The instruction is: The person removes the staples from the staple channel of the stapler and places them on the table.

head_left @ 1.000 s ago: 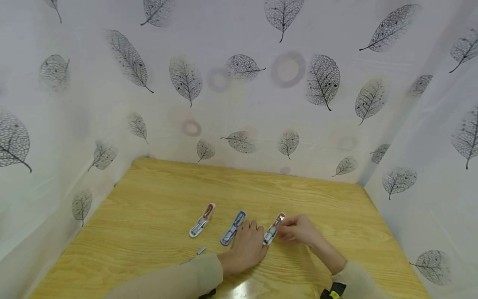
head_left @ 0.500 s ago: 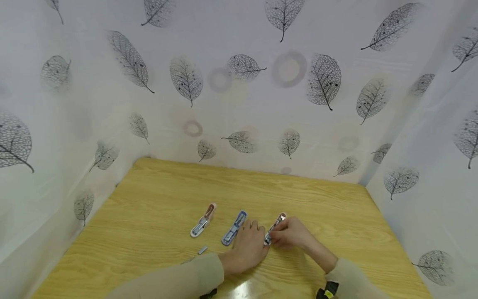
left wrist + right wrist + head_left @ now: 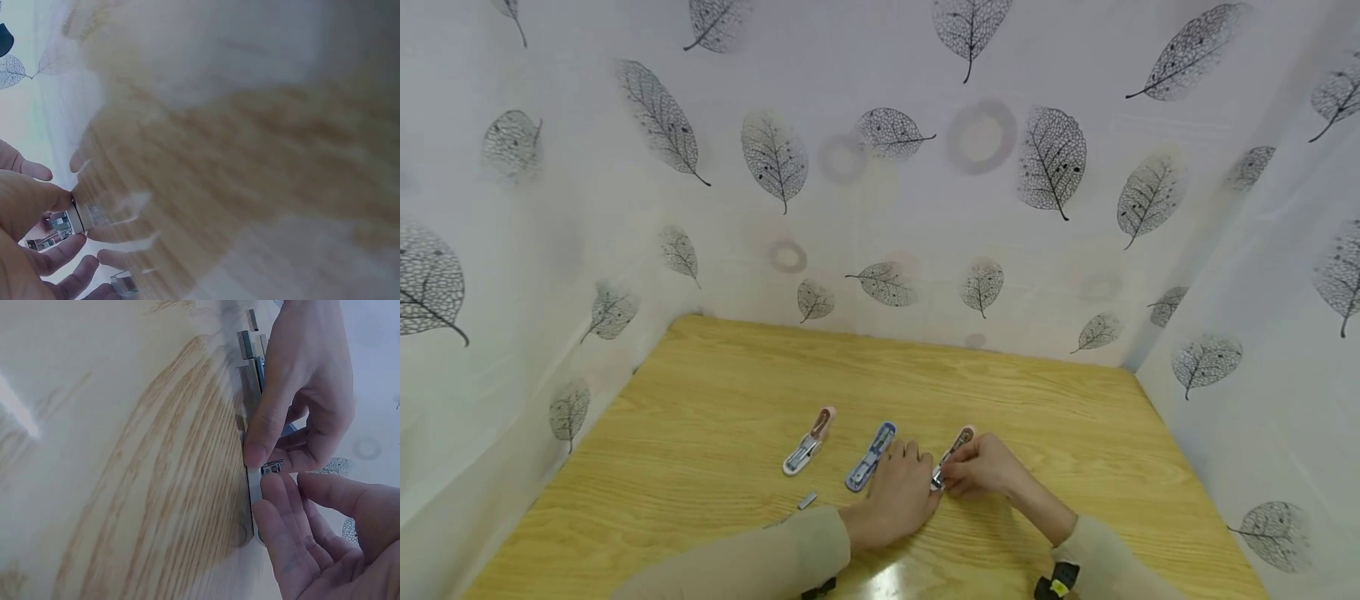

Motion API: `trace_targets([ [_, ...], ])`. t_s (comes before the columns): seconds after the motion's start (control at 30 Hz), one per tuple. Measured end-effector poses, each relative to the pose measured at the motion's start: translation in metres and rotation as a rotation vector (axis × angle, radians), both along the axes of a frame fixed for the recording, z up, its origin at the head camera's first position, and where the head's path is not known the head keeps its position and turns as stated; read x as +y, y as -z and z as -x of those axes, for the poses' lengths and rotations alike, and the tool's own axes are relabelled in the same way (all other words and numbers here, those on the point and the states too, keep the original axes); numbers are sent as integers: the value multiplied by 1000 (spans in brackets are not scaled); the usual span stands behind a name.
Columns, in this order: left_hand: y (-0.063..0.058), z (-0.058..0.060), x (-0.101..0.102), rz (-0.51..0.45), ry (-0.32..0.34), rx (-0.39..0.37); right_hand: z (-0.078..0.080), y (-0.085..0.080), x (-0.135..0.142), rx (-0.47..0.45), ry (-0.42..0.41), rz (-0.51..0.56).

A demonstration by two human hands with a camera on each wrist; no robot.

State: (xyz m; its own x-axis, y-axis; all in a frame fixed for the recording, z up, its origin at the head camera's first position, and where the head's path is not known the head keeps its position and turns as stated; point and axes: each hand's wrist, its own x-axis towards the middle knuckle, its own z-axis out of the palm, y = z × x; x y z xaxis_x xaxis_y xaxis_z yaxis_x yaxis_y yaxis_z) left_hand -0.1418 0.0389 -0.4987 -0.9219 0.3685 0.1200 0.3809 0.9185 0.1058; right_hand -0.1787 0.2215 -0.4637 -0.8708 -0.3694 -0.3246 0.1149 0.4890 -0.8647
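Observation:
Three opened-out staplers lie in a row on the wooden table (image 3: 737, 367): a pink-and-white one (image 3: 805, 446) at left, a blue one (image 3: 868, 458) in the middle, another pink-and-white stapler (image 3: 962, 437) at right. My left hand (image 3: 901, 487) grips the right stapler by its near end, thumb and finger on either side in the left wrist view. Over the same stapler, my right hand (image 3: 988, 467) has its fingertips (image 3: 272, 481) right at a small metal part (image 3: 273, 467). Its thumb tip stands apart from the fingertips in the right wrist view.
A short grey strip of staples (image 3: 807, 501) lies left of my left wrist. Leaf-printed white curtains (image 3: 880, 208) enclose the table at the back and sides.
My right hand has moved left and nearer, from beside the right stapler to over its near part. Shiny metal at its far end no longer shows there. My left hand stays put.

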Motion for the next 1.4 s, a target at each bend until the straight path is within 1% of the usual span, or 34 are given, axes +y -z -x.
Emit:
trace_targets([
  [0.23,-2,-1,-1,-4,0,-9,-3,1,0,1,2,5],
  [0.47,-3,-2,0,6,-2,1,-2,1,4,8,-43,40],
  [0.6,-2,-2,0,5,-1,21,0,-1,11,-14,-37,49],
  [0.73,-2,-3,-1,-4,2,34,0,-7,20,-59,-28,60],
  [0.93,-2,-3,0,0,-3,24,-5,-10,35,-100,-63,84],
  [1.03,-1,-3,0,7,-5,12,-10,-9,41,-130,-66,82],
  [1.2,-1,-1,1,6,-7,8,-17,-3,44,-174,-47,97],
  [1.4,0,-2,0,11,-5,22,-26,6,40,-200,-73,80],
])
